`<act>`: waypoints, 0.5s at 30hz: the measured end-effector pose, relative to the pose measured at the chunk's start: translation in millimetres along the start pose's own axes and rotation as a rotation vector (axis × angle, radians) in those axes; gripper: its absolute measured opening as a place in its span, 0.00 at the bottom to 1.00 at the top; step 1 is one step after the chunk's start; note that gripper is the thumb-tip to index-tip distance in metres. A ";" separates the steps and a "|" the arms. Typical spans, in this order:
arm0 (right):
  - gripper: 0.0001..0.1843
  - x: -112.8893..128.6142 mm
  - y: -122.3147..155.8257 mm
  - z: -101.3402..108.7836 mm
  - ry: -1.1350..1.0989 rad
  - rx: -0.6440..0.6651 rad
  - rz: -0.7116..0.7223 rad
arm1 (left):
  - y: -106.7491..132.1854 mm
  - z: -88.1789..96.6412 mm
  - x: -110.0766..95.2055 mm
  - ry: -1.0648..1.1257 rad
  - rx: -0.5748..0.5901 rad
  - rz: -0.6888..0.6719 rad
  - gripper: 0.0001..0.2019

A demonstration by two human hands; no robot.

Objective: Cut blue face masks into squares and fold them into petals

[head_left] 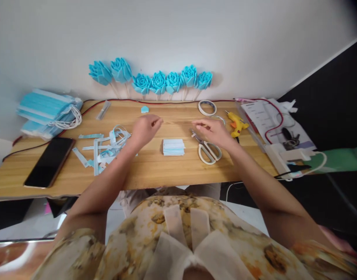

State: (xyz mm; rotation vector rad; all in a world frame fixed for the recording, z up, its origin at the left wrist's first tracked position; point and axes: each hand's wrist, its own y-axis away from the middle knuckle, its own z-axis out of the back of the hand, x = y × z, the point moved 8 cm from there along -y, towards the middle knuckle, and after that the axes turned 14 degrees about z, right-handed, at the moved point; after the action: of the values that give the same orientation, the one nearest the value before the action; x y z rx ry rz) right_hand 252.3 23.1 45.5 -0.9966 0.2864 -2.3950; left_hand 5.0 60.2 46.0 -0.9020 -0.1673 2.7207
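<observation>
My left hand hovers over the table's middle, fingers curled in with the thumb near their tips. Opposite it, my right hand has its fingers bent together, pointing left, above the blades of white-handled scissors. Whatever either hand may hold is too small or hidden to tell. Between and below them lies a small stack of cut light-blue and white mask pieces. A small blue cut piece lies behind my left hand. Loose mask strips and ear loops are heaped left of my left wrist.
Blue folded flowers on sticks lean on the wall. At left are a pile of masks and a phone. A tape roll, a yellow glue gun, papers and a power strip lie right.
</observation>
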 end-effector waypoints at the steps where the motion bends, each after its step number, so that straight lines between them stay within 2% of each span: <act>1: 0.17 2.7 7.3 0.9 -0.025 -0.003 -0.010 | -6.5 -1.2 8.3 -0.093 0.010 0.045 0.14; 3: 0.17 8.9 16.7 0.8 -0.059 -0.013 -0.015 | -14.0 -10.9 18.8 -0.274 0.074 0.080 0.16; 6: 0.16 17.8 20.0 -3.0 -0.071 -0.018 0.023 | -15.3 -29.2 28.0 -0.460 0.154 0.119 0.25; 9: 0.16 23.9 17.0 -7.1 -0.057 -0.015 0.079 | -16.4 -38.2 33.3 -0.523 0.147 0.166 0.26; 15: 0.16 27.2 20.0 -7.4 -0.034 0.004 0.135 | -32.5 -38.2 42.6 -0.545 0.093 0.199 0.23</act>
State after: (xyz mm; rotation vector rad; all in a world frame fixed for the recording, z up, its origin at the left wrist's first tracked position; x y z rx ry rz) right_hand 238.7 -8.6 48.9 -0.9839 0.3253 -2.2543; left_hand 2.2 104.5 -2.5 -0.1393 -0.0557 3.0662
